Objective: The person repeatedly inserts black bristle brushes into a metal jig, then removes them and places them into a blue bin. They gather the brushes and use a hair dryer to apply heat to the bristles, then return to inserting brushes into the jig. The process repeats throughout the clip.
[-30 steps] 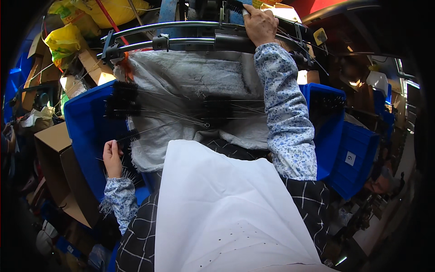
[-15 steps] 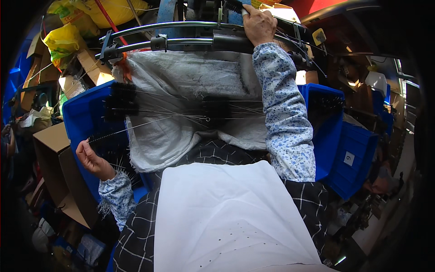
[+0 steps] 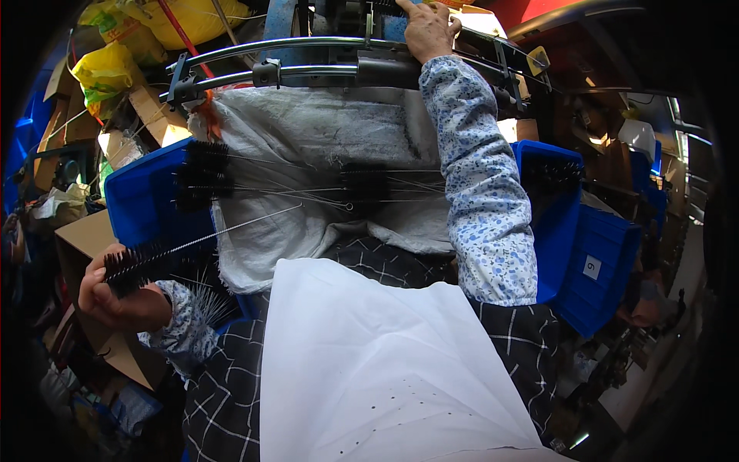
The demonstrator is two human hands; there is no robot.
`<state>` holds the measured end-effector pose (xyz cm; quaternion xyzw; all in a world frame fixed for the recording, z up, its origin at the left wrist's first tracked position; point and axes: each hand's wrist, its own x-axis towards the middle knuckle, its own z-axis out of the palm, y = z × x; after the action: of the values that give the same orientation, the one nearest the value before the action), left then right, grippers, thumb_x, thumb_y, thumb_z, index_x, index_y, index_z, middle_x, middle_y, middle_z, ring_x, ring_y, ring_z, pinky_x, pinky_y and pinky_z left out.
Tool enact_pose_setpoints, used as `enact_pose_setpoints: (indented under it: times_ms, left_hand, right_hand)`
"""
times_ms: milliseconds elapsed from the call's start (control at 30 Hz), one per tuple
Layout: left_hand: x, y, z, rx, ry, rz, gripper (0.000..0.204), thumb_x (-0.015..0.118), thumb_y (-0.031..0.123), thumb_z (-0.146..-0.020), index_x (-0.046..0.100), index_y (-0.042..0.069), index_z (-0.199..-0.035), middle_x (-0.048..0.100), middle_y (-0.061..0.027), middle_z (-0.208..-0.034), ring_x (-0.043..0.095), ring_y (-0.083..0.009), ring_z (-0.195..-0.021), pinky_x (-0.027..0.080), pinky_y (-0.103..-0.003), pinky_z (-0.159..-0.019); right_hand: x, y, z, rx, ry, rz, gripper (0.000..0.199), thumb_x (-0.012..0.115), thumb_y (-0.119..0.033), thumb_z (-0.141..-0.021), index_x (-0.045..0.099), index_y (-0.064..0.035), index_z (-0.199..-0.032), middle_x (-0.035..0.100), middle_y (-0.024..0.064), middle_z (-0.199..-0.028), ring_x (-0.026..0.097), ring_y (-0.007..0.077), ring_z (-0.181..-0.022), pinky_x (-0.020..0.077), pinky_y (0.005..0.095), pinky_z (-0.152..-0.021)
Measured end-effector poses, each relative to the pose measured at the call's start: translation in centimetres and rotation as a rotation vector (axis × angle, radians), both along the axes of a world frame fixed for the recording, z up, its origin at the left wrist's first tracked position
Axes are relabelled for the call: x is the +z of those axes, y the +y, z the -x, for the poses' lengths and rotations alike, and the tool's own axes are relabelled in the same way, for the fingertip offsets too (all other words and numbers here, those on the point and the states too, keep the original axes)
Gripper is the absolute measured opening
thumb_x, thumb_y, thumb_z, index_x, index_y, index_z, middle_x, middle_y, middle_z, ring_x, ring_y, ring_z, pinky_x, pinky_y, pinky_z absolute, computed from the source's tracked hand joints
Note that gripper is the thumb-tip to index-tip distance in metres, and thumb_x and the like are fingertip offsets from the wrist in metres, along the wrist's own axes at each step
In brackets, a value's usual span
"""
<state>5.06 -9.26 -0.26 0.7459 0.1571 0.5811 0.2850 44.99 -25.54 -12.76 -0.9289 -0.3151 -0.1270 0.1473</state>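
Observation:
At the left, my left hand [image 3: 115, 299] is closed on a bottle brush [image 3: 132, 267] by its black bristled end. Its twisted wire stem [image 3: 231, 229] points up and right over my lap. My right hand [image 3: 429, 29] reaches up to the machine [image 3: 362, 69], its fingers curled by black bristles [image 3: 389, 8] at the upper edge. What those fingers grip is hidden. More black-bristled brushes [image 3: 204, 175] with thin wire stems lie across the whitish woven cloth [image 3: 308, 123], and a second bristle bunch [image 3: 365, 182] lies in the middle.
Blue bins [image 3: 142, 189] stand on both sides of my lap, the right bin [image 3: 548, 231] holding dark brushes. An open cardboard box [image 3: 92, 239] is at the left. Metal rails [image 3: 315, 44] cross in front. Yellow bags [image 3: 108, 73] lie at the far left.
My left hand has moved down and left, drawing the brush along, so more bristles show. My right hand has shifted slightly up and left; the twisted wire beside it no longer shows.

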Motion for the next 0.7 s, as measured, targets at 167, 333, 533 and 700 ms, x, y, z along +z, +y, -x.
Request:
enact_pose_setpoints:
  times_ms: [167,333,533,700]
  left_hand:
    - [2.6,1.9,0.6,0.194,0.010,-0.316,0.017,0.032,0.012,-0.087,0.038,-0.004,-0.088,0.048,-0.0160,-0.067,0.048,-0.0206,-0.052,0.045,-0.031,-0.041]
    - [2.2,3.1,2.1,0.110,-0.125,-0.079,0.009,0.040,0.004,-0.081,0.043,-0.004,-0.085,0.051,-0.0175,-0.075,0.053,-0.0231,-0.057,0.050,-0.032,-0.049]
    - [1.4,2.9,1.0,0.150,-0.093,-0.081,0.013,0.054,-0.003,-0.073,0.044,-0.005,-0.081,0.052,-0.0135,-0.077,0.053,-0.0195,-0.061,0.050,-0.030,-0.051]
    - [1.4,3.4,1.8,0.173,-0.089,-0.009,0.011,0.050,0.002,-0.076,0.045,-0.004,-0.084,0.052,-0.0131,-0.077,0.054,-0.0193,-0.063,0.050,-0.033,-0.057]
  right_hand:
    - [-2.4,-1.3,-2.1,0.072,-0.259,-0.067,0.031,0.044,-0.021,-0.077,0.053,-0.0148,-0.106,0.055,0.0078,-0.095,0.044,0.0275,-0.099,0.0331,0.0433,-0.084]
    - [-2.4,-4.2,-1.0,-0.055,-0.095,-0.053,0.045,0.053,-0.033,-0.073,0.049,-0.0114,-0.113,0.053,0.0108,-0.104,0.040,0.0294,-0.103,0.0301,0.0446,-0.085]
    - [-1.2,-2.9,0.5,-0.077,0.051,-0.237,0.039,0.055,-0.026,-0.072,0.054,-0.0096,-0.108,0.057,0.0103,-0.100,0.053,0.0256,-0.093,0.0401,0.0388,-0.081]
    - [-1.0,-1.1,1.4,-0.033,-0.005,-0.247,0.038,0.055,-0.023,-0.073,0.053,-0.0063,-0.107,0.056,0.0120,-0.102,0.054,0.0256,-0.093,0.0416,0.0353,-0.082]
